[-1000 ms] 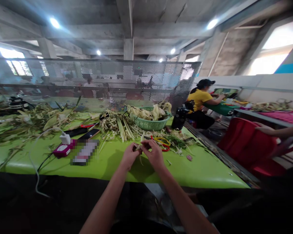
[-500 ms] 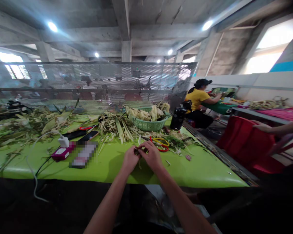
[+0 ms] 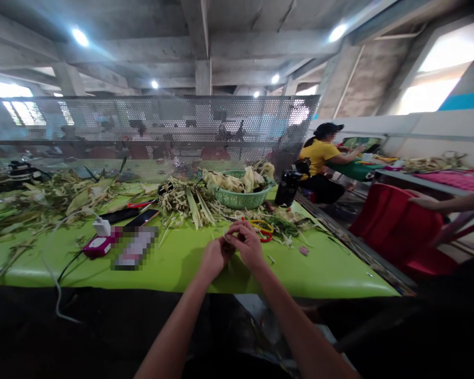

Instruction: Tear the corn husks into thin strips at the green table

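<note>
Both our left hand (image 3: pixel 214 259) and right hand (image 3: pixel 248 246) pinch their fingers together on a probable husk strip (image 3: pixel 228 237), we judge to steady it.

We note a smooth, glossy, plastic-looking cover on the surface (image 3: pixel 158 276); it throws back a soft highlight along its front edge. The heaped plant strips (image 3: pixel 197 208) look dry, papery and matt, rough and fibrous at the edges. The basket (image 3: pixel 240 199) is pierced plastic with a faint sheen. We read the partition (image 3: pixel 174 118) as perforated sheet metal, dull grey. Chair (image 3: pixel 395 226): smooth plastic, satin. Dark phone (image 3: pixel 144 218): glassy, reflective face. Charger (image 3: pixel 101 227) and power strip (image 3: pixel 97 246): hard, smooth plastic. Ceiling beam (image 3: pixel 260 51): bare concrete, matt. Yellow shirt (image 3: pixel 318 154): matt cloth.
</note>
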`<state>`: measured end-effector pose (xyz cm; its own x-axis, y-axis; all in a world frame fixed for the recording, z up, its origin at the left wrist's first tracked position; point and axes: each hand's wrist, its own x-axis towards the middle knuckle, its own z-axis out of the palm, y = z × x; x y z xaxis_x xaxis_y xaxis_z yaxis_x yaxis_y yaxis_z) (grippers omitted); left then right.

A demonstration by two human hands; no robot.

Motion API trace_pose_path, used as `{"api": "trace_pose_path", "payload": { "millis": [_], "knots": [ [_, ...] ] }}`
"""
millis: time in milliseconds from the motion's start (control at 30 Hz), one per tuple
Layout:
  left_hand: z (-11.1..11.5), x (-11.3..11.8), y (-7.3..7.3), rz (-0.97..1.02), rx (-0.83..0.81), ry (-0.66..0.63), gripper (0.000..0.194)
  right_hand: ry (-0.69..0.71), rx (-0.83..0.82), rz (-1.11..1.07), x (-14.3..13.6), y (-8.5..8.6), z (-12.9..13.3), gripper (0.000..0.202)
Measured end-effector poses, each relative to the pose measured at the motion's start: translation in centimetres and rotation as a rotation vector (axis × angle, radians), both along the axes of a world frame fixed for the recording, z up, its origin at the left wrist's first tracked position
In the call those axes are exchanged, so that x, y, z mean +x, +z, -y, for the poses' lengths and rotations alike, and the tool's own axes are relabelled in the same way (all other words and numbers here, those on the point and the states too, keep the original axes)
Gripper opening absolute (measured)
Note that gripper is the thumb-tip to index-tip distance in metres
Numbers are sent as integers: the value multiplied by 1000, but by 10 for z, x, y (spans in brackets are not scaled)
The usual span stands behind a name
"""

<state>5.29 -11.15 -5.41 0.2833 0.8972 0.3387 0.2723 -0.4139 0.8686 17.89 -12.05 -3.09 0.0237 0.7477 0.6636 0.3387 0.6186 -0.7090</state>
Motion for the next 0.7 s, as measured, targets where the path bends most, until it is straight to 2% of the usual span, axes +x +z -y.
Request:
{"api": "trace_pose_path", "payload": {
  "millis": [133, 233, 333, 400, 500, 600, 700],
  "knots": [
    [-5, 3, -3, 230, -152, -98, 29, -44, -12, -51, 0, 3, 1, 9],
    [-9, 5, -2, 406, -262, -142, 36, -22, -18, -29, -2, 6, 4, 10],
    [-8, 3, 2, 512, -330, -62, 30, -18, 12, -27, -2, 9, 6, 14],
    [-5, 0, 7, 554, -343, 22, 32, -84, 11, -61, 0, 8, 5, 21],
    [-1, -5, 13, 596, -370, 63, 34, -144, -93, -96, 3, 2, 0, 25],
    [1, -8, 16, 624, -393, 65, 34, -33, -237, -88, 4, -6, -7, 24],
    [-1, -9, 14, 627, -396, 71, 33, 20, -269, -139, 4, -11, -12, 22]
  ]
}}
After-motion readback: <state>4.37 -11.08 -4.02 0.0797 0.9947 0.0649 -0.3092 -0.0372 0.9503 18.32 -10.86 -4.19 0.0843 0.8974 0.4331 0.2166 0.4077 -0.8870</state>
